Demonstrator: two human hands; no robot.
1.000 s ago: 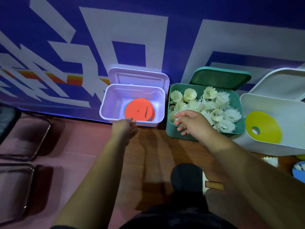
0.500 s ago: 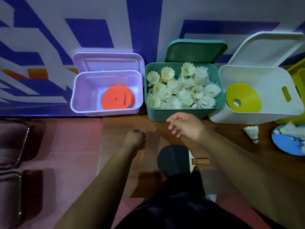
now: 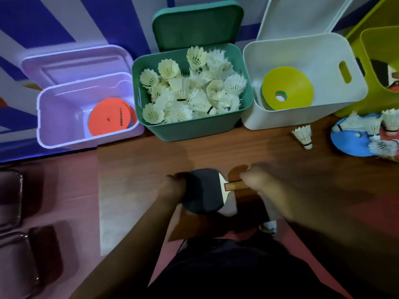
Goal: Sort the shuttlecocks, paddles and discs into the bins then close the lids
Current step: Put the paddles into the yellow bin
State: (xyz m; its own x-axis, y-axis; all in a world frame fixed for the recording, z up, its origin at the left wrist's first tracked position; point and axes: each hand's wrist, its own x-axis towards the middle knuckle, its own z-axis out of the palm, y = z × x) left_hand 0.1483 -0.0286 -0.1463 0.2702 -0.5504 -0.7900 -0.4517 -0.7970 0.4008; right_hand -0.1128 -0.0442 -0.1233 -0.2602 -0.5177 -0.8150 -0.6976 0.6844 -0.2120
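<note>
A black paddle (image 3: 203, 190) lies low on the wooden floor in front of me. My right hand (image 3: 258, 180) grips its wooden handle (image 3: 235, 185), while my left hand (image 3: 172, 188) holds the left edge of the blade. Three bins stand open against the wall. The lilac bin (image 3: 64, 137) holds an orange disc (image 3: 110, 119), and the green bin (image 3: 194, 129) is heaped with shuttlecocks (image 3: 190, 87). Stacked discs with a yellow one (image 3: 288, 89) on top sit in the white bin (image 3: 302, 117). One loose shuttlecock (image 3: 303, 137) lies on the floor.
A yellow-green bin (image 3: 367, 46) at the far right has a paddle inside (image 3: 390, 79). A blue disc (image 3: 349, 144) with several shuttlecocks (image 3: 367, 124) on it lies at the right edge. Dark chair seats (image 3: 10, 201) stand at the left.
Both hands dropped away from the bins to the paddle. My right hand took the handle and my left hand took the blade edge. The view tilted down and to the right.
</note>
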